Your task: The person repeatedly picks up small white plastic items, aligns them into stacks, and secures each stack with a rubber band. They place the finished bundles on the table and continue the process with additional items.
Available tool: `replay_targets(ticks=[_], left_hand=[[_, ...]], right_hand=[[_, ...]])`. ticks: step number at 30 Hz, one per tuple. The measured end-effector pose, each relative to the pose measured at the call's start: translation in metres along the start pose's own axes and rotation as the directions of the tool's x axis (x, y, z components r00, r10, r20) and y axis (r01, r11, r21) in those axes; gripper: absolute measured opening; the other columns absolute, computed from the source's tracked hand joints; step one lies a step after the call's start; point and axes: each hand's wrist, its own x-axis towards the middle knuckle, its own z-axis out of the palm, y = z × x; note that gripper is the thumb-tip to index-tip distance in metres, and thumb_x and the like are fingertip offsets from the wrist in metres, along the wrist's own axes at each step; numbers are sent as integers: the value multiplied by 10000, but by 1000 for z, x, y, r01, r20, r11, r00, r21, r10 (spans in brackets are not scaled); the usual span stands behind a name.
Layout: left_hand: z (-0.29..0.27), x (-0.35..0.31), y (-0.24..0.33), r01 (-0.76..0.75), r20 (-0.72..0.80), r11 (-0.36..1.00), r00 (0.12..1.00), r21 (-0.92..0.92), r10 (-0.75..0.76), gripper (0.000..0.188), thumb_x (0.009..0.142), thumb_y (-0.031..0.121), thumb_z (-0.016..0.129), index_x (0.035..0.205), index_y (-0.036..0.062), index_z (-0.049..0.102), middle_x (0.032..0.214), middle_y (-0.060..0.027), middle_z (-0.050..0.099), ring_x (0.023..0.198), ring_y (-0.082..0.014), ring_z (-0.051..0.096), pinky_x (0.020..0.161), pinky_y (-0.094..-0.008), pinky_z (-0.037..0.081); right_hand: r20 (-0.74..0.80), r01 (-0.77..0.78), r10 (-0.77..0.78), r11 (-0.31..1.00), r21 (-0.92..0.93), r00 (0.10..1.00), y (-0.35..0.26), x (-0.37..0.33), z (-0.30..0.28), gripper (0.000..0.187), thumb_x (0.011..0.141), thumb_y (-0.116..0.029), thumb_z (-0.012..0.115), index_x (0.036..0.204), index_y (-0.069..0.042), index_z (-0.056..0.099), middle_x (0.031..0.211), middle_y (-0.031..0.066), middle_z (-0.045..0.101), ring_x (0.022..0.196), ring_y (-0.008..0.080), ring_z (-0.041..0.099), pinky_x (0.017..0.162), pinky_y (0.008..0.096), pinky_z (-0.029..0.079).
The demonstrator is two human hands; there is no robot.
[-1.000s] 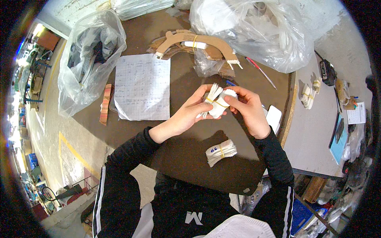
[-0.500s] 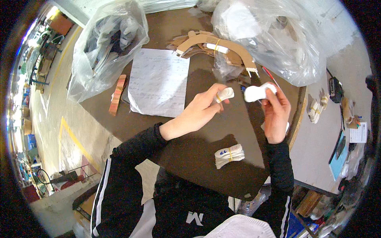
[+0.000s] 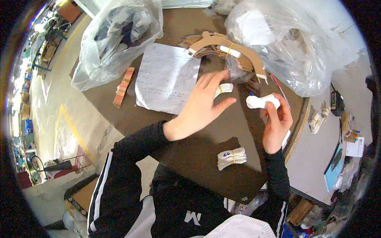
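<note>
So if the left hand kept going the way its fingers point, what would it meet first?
The left hand points up and right. Just past its fingertips, first comes the small white piece it touches, then probably the curved cardboard stack. Height above the table is unclear.

Brown table (image 3: 190, 154): paper sheet (image 3: 168, 77), plastic bags (image 3: 115, 35), banded white bundle (image 3: 231, 158)
</note>
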Motion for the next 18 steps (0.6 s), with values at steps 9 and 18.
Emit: replay_targets(ticks=[9, 18], left_hand=[[25, -26, 21, 614, 646, -272, 762, -741, -38, 513, 1007, 390, 441, 1379, 40, 391, 1356, -94, 484, 1246, -191, 487, 1045, -355, 416], [25, -21, 1, 642, 628, 162, 767, -749, -134, 365, 995, 291, 522, 1273, 57, 488, 1084, -42, 616, 1016, -119, 594, 853, -306, 495]], right_hand=[[563, 886, -685, 370, -280, 463, 20, -16, 9, 269, 674, -85, 787, 933, -103, 716, 1010, 78, 637, 901, 250, 615, 758, 387, 486], [572, 804, -573, 492, -333, 587, 15, 2, 7, 898, 582, -340, 877, 1349, -161, 447, 1392, 169, 433, 1270, 401, 401, 1038, 544, 283]])
